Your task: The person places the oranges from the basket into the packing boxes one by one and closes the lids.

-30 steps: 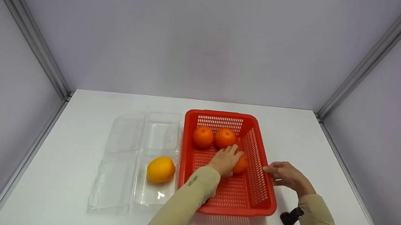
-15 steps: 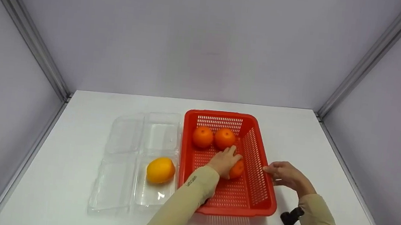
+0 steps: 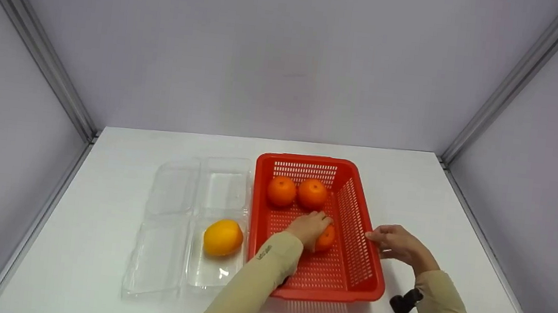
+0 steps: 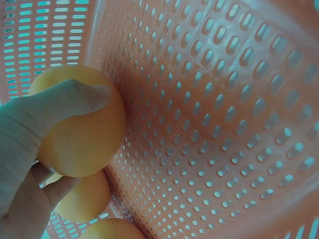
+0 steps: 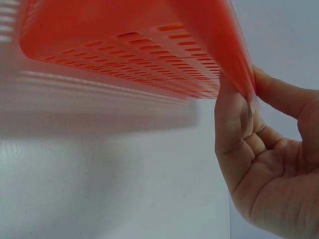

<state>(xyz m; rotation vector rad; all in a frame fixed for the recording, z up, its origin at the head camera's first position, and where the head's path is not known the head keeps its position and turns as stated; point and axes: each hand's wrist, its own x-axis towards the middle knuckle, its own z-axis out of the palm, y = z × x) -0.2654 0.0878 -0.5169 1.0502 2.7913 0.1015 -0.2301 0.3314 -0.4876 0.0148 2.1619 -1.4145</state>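
My left hand (image 3: 309, 227) reaches into a red plastic basket (image 3: 313, 296) and grips an orange (image 3: 326, 239). In the left wrist view the thumb (image 4: 94, 97) lies across that orange (image 4: 82, 139), with curled fingers on its underside. Two more oranges, a left one (image 3: 282, 191) and a right one (image 3: 312, 194), sit side by side at the basket's far end. On the basket's right side, my right hand (image 3: 398, 241) pinches the rim between thumb and fingers, as the right wrist view shows with the fingers (image 5: 232, 119) under the rim.
A clear plastic tray (image 3: 160, 260) with several compartments lies left of the basket. In its near right compartment rests a yellow-orange oval fruit (image 3: 223, 238). White table (image 3: 68, 238) surrounds both, and pale walls (image 3: 288, 64) enclose the back and sides.
My left hand and its orange have shifted slightly left and nearer to me inside the basket. The right hand keeps its place on the rim.
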